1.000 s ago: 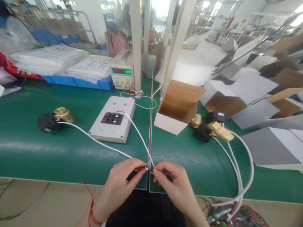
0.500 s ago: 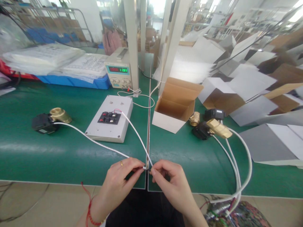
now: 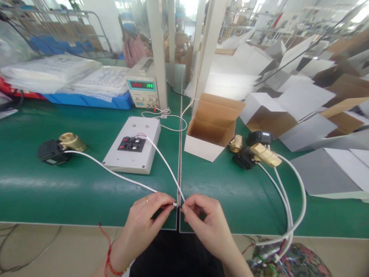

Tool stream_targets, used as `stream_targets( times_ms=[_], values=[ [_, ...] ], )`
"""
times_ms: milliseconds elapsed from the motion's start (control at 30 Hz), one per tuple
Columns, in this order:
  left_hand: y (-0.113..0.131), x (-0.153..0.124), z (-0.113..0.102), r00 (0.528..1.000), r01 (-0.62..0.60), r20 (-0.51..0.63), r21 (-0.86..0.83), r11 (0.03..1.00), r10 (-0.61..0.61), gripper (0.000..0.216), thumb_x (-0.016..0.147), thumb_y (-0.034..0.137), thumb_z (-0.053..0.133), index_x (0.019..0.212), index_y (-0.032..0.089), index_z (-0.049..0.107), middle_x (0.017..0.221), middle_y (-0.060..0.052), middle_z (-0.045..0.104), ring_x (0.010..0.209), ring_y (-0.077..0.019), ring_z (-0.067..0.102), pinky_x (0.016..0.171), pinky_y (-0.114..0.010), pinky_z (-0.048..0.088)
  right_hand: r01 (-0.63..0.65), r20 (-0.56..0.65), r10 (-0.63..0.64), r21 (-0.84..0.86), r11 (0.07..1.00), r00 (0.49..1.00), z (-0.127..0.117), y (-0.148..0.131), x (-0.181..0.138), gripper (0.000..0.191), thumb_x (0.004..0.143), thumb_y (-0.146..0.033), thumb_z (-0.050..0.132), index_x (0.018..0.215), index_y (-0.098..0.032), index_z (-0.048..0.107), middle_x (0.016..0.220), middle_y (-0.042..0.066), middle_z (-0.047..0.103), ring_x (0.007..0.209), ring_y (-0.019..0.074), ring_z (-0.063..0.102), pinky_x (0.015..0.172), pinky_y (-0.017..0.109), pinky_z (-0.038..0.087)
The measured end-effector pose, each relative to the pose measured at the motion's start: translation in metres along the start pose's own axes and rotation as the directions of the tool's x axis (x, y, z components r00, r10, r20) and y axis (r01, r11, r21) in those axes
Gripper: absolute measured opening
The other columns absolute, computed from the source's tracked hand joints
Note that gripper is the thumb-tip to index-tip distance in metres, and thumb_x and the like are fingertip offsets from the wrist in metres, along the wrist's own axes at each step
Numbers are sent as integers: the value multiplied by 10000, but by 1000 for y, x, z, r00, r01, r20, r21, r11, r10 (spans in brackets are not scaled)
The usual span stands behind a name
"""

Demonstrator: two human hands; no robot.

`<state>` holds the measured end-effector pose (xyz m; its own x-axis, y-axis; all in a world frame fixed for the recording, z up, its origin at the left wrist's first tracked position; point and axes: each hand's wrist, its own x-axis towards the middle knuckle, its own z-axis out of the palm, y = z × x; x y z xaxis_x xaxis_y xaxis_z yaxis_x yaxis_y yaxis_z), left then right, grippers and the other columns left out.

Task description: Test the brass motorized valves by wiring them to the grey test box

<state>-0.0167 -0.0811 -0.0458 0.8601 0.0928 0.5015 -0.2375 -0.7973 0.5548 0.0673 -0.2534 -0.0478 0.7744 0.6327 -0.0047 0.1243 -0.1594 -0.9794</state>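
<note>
My left hand (image 3: 150,213) is closed in a pinch on a small white connector (image 3: 174,204). A white cable (image 3: 123,178) runs from under this hand to a brass valve with a black actuator (image 3: 53,152) on the left. Close beside it, my right hand (image 3: 206,221) pinches the end of another white cable (image 3: 166,163); its very tip is dark and mostly hidden by the fingers. That cable leads up to a black terminal block (image 3: 132,144) with red and white parts, set on a light grey box (image 3: 115,159). Whether the two ends touch, I cannot tell.
Behind the grey box stands a power supply (image 3: 142,86) with a lit display. An open carton (image 3: 204,149) sits right of the table seam, beside more brass valves (image 3: 263,154) with white cables. White boxes (image 3: 328,171) crowd the right; a blue tray (image 3: 89,101) holds bagged items.
Both hands keep their pinches in nearly the same place. The whole view has shifted very slightly, and the digits showing on the power supply display look different.
</note>
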Motion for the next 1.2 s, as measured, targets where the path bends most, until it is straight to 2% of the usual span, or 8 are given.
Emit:
stream_targets(
  times_ms=[267,733,1200],
  values=[
    [0,1,1,999,-31,-8,6,1000,31,105,1046,214,555,983,225,639,862,36,756,777,-89,736,769,-159,549,27,-5,-27,-20,999,1000,0,-3,3,227,881,-285,517,676,-202,570,605,-22,524,536,130,471,503,218,363],
    [2,5,0,994,-96,-58,22,995,97,165,1065,239,525,977,207,661,862,11,768,793,-87,742,790,-146,570,74,-16,-74,-38,997,997,2,1,2,225,866,-263,508,666,-196,585,597,-31,523,531,123,475,494,201,358],
    [1,3,1,992,-116,-41,-3,993,116,155,1046,182,546,940,204,656,855,19,759,781,-83,727,815,-158,564,82,4,-82,-53,995,997,2,2,1,227,889,-257,520,685,-194,598,617,-35,529,539,119,456,509,210,340]
  ],
)
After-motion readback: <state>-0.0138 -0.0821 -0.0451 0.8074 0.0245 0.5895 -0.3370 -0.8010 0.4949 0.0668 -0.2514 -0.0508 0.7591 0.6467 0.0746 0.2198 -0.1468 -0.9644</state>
